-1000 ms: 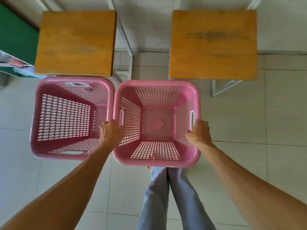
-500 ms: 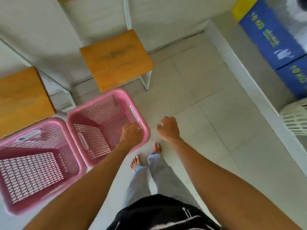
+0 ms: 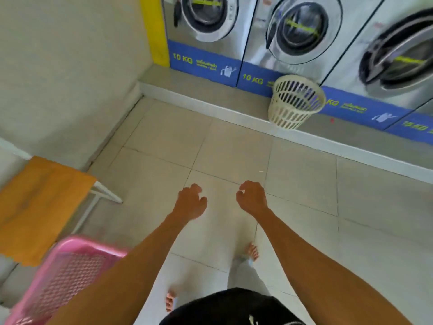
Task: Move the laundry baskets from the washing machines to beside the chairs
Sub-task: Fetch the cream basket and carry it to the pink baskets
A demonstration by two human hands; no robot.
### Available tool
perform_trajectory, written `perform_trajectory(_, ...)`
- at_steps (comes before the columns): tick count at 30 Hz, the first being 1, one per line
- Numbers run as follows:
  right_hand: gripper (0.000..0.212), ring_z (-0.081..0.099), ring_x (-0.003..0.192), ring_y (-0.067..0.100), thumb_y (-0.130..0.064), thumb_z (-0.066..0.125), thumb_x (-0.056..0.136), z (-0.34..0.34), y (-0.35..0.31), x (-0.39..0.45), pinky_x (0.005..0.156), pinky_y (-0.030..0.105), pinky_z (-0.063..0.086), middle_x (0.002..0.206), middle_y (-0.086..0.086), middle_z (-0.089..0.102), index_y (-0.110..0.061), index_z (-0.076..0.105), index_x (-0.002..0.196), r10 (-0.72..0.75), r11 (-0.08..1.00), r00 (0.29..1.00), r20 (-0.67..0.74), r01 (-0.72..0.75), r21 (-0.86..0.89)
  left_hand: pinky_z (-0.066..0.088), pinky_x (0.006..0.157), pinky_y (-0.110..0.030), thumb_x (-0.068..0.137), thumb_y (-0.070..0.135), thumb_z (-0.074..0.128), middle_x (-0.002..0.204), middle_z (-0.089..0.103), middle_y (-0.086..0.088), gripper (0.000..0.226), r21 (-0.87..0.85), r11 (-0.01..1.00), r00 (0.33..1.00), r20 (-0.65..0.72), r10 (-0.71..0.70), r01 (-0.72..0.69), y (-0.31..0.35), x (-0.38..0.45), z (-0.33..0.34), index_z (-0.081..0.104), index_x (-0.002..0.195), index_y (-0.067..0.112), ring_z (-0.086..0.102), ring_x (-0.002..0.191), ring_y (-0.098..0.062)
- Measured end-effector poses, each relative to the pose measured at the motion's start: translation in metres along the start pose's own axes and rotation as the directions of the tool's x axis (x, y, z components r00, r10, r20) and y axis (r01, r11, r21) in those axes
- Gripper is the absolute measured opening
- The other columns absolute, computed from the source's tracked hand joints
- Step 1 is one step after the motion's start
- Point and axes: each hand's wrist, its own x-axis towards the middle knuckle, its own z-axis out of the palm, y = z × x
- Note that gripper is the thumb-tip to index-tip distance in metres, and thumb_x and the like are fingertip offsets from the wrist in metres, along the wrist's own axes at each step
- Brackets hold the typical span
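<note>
A round white laundry basket [image 3: 295, 102] stands on the raised step in front of the washing machines [image 3: 302, 31] at the upper right. A pink square basket [image 3: 68, 275] sits on the floor at the lower left, next to a wooden-seated chair [image 3: 39, 202]. My left hand [image 3: 191, 202] and my right hand [image 3: 251, 197] hang over the tiled floor in the middle, both empty with fingers loosely curled and apart. The white basket is well ahead of both hands.
A grey step with a white edge [image 3: 234, 113] runs along the foot of the machines. A wall [image 3: 58, 66] closes the left side. My bare feet [image 3: 251, 252] are on the pale floor tiles.
Both hands let go of the pink basket beside the chairs. The view swung right from the chairs to the washing machines, and the white basket came into full view.
</note>
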Motion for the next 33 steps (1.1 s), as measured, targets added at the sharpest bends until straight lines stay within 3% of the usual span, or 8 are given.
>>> perform_trajectory(3,0.032,0.061,0.116,0.027,-0.021,0.058,0.093,-0.036,0.034,0.038,0.096,0.032,0.048,0.125,0.013,0.066,-0.007,0.068,0.120,0.034,0.998,0.999,-0.033,-0.032,0.048,0.043,0.098,-0.037,0.089,0.028,0.053,0.123,0.061,-0.009,0.039,0.070,0.995,0.996,0.041,0.075,-0.077,0.054,0.035,0.017,0.055,0.126,0.015,0.052,0.118,-0.028)
perform_trajectory(6,0.026,0.065,0.110,0.026,-0.015,0.060,0.091,-0.078,0.068,0.080,0.082,0.027,0.047,0.117,0.010,0.069,-0.006,0.071,0.112,0.089,0.988,0.994,-0.070,-0.079,0.131,0.045,0.099,-0.038,0.088,0.030,0.053,0.123,0.061,-0.007,0.037,0.104,0.987,0.991,0.075,0.114,-0.121,0.110,0.076,0.034,0.058,0.122,0.016,0.052,0.120,-0.027)
perform_trajectory(9,0.022,0.067,0.105,0.026,-0.014,0.060,0.090,-0.121,0.097,0.115,0.077,0.025,0.045,0.112,0.007,0.071,-0.006,0.071,0.108,0.134,0.977,0.987,-0.090,-0.116,0.181,0.046,0.098,-0.036,0.088,0.029,0.054,0.122,0.062,-0.006,0.036,0.124,0.983,0.988,0.092,0.126,-0.137,0.164,0.115,0.045,0.060,0.121,0.016,0.054,0.120,-0.027)
perform_trajectory(16,0.023,0.068,0.100,0.025,-0.014,0.052,0.094,-0.216,0.157,0.206,0.073,0.022,0.041,0.105,0.008,0.071,-0.003,0.070,0.103,0.132,0.990,0.984,-0.121,-0.124,0.068,0.046,0.093,-0.033,0.089,0.028,0.056,0.123,0.064,-0.006,0.036,0.115,0.982,0.986,0.094,0.140,-0.150,0.275,0.198,0.055,0.061,0.122,0.015,0.056,0.118,-0.024)
perform_trajectory(25,0.023,0.070,0.101,0.026,-0.012,0.054,0.096,-0.254,0.171,0.340,0.076,0.019,0.044,0.106,0.012,0.072,0.001,0.072,0.104,0.199,0.977,0.975,-0.096,-0.190,0.099,0.045,0.094,-0.030,0.090,0.026,0.055,0.126,0.063,-0.004,0.033,0.204,0.962,0.971,0.189,0.144,-0.182,0.351,0.343,0.047,0.060,0.121,0.015,0.056,0.118,-0.023)
perform_trajectory(30,0.018,0.069,0.101,0.028,-0.011,0.052,0.096,-0.280,0.159,0.420,0.075,0.021,0.042,0.092,0.009,0.064,-0.001,0.065,0.091,0.238,0.969,0.970,-0.049,-0.233,0.081,0.044,0.094,-0.029,0.090,0.026,0.055,0.125,0.062,-0.003,0.032,0.240,0.955,0.961,0.252,0.114,-0.176,0.392,0.432,0.022,0.061,0.120,0.017,0.055,0.118,-0.022)
perform_trajectory(33,0.023,0.069,0.100,0.028,-0.012,0.052,0.096,-0.308,0.147,0.466,0.076,0.022,0.043,0.104,0.014,0.071,0.003,0.069,0.100,0.268,0.958,0.959,-0.088,-0.256,0.127,0.046,0.096,-0.031,0.089,0.026,0.054,0.125,0.063,-0.003,0.032,0.301,0.933,0.956,0.270,0.117,-0.199,0.418,0.480,0.000,0.061,0.119,0.017,0.057,0.116,-0.023)
